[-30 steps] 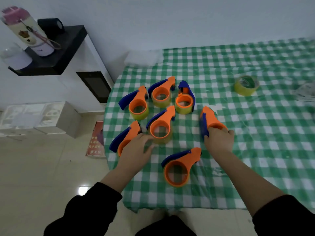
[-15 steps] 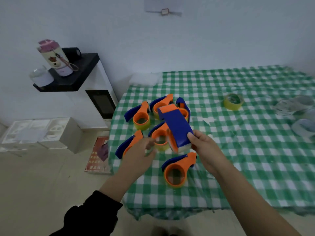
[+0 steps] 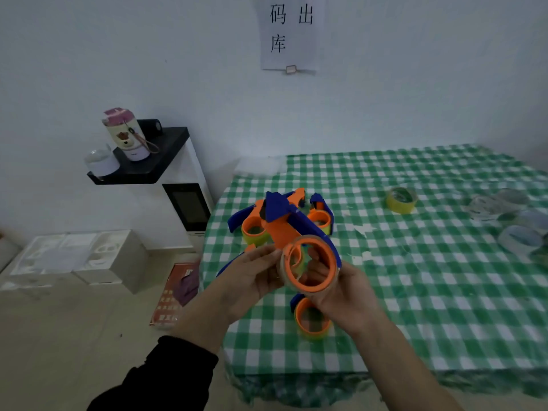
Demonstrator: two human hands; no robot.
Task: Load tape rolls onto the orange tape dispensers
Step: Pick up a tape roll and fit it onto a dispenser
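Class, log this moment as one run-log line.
left hand: holds dispenser | right hand: holds same dispenser | yellow tape roll: on tablecloth, untouched

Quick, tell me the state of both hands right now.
Left hand: holding the orange tape dispenser at its ring.
Right hand: gripping the same tape dispenser.

A blender point(image 3: 126, 133) stands on the black wall shelf point(image 3: 157, 164).

We record one orange dispenser point(image 3: 283, 229), blue-handled, held clear of the worktop point(image 3: 415, 292) with its ring facing us. Further dispensers point(image 3: 254, 229) lie clustered beneath it, yellow tape on their rings. One yellow roll point(image 3: 401, 200) lies flat, well apart to the right, and clear rolls point(image 3: 519, 237) lie farther right.
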